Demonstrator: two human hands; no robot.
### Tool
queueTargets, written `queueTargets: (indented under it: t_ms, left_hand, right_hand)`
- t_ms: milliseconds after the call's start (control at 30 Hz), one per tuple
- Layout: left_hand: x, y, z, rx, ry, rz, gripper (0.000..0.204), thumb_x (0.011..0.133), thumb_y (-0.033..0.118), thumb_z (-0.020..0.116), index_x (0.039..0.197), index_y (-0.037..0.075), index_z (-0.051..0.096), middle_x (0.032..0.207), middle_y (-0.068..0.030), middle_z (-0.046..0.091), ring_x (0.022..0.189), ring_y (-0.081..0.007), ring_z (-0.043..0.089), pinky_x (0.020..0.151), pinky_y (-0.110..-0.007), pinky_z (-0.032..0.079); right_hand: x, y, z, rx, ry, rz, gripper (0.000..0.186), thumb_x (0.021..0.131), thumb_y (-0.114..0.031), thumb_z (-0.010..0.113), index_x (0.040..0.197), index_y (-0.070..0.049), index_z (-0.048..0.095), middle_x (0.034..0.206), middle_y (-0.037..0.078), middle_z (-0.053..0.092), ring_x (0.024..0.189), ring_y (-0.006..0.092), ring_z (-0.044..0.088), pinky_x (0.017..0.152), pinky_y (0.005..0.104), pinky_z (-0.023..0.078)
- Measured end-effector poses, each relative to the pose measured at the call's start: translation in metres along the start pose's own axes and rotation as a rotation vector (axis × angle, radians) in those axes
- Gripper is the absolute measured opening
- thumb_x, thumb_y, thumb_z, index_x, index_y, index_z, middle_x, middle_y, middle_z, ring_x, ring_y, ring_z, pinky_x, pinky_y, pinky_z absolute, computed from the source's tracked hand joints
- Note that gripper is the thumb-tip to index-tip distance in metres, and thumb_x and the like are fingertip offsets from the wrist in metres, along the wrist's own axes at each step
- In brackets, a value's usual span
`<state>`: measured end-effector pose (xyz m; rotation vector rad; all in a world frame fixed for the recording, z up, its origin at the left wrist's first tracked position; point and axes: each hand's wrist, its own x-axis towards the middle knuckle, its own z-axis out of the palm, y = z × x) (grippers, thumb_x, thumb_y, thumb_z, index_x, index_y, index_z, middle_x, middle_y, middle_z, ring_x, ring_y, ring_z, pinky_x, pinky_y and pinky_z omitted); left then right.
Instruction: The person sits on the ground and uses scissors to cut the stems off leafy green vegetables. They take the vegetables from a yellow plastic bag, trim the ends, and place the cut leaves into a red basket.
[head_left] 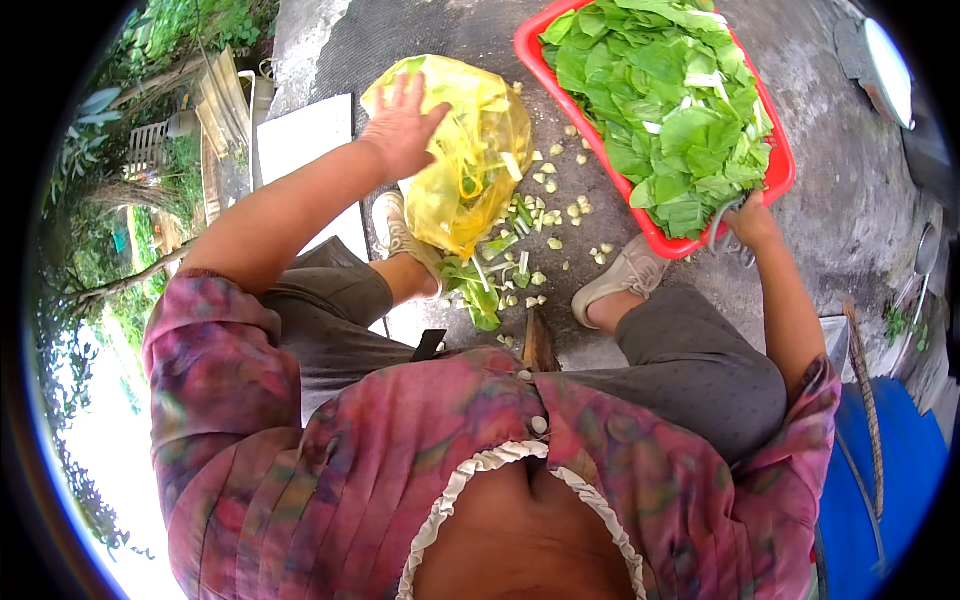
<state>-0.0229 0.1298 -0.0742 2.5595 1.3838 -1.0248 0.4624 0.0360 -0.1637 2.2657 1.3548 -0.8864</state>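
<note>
My left hand [400, 125], fingers spread, rests on a yellow plastic bag [490, 105] that stands on the ground between my feet. Some green shows through the bag's thin film. At the near right corner of a red plastic basket [784, 165], my right hand [750, 222] is closed around what look like scissors [718, 222] with grey looped handles; their blades are hidden. Heaped in the basket are leafy greens [650, 100] with a few pale stalks among them.
Cut pale stem ends [545, 215] lie scattered on the concrete ground [850, 220] between bag and basket. Loose green leaves [480, 295] sit by my left shoe [405, 235]. A white board [305, 145] is at the left, a blue sheet [890, 460] at the lower right.
</note>
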Motion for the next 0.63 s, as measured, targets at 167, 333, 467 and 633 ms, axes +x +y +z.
queueTargets:
  t_ms: [167,333,467,633]
  left_hand:
    - [-0.008,-0.050,0.046,-0.657,-0.208,-0.175,0.073,0.071,-0.003,0.056,0.138,0.012,0.033,0.123,-0.0239,0.047,0.091,-0.0277,0.061,0.079,-0.034,0.049]
    - [-0.043,-0.063,0.029,-1.189,-0.189,-0.149,0.067,0.067,-0.013,0.050,0.131,0.010,0.045,0.084,-0.0038,0.058,0.074,-0.0115,0.055,0.066,-0.024,0.046]
    - [-0.063,-0.080,0.008,-1.574,-0.223,0.000,0.059,0.068,-0.013,0.049,0.123,0.006,0.053,0.075,-0.0011,0.054,0.072,-0.0109,0.053,0.066,-0.023,0.044]
    - [-0.081,-0.110,0.017,-1.881,-0.348,0.293,0.059,0.070,-0.012,0.045,0.122,0.014,0.055,0.081,0.0019,0.054,0.078,-0.0079,0.049,0.064,-0.019,0.039]
  right_hand:
    - [-0.031,-0.035,-0.063,-0.121,-0.028,-0.131,0.068,0.076,-0.035,0.067,0.127,-0.001,0.039,0.101,0.026,0.060,0.092,0.0363,0.061,0.081,0.0419,0.047]
    - [-0.086,-0.173,-0.085,-0.004,0.123,-0.638,0.048,0.079,-0.029,0.063,0.116,0.000,0.053,0.110,0.023,0.058,0.101,0.0345,0.057,0.089,0.0410,0.044]
    - [-0.108,-0.289,-0.029,-0.053,0.086,-1.075,0.076,0.070,-0.032,0.071,0.131,-0.001,0.037,0.126,0.021,0.044,0.119,0.0346,0.041,0.101,0.0382,0.033]
    - [-0.109,-0.401,0.054,0.121,0.075,-0.756,0.100,0.069,-0.043,0.071,0.144,-0.018,0.010,0.148,0.016,0.010,0.136,0.0371,0.009,0.108,0.0527,0.009]
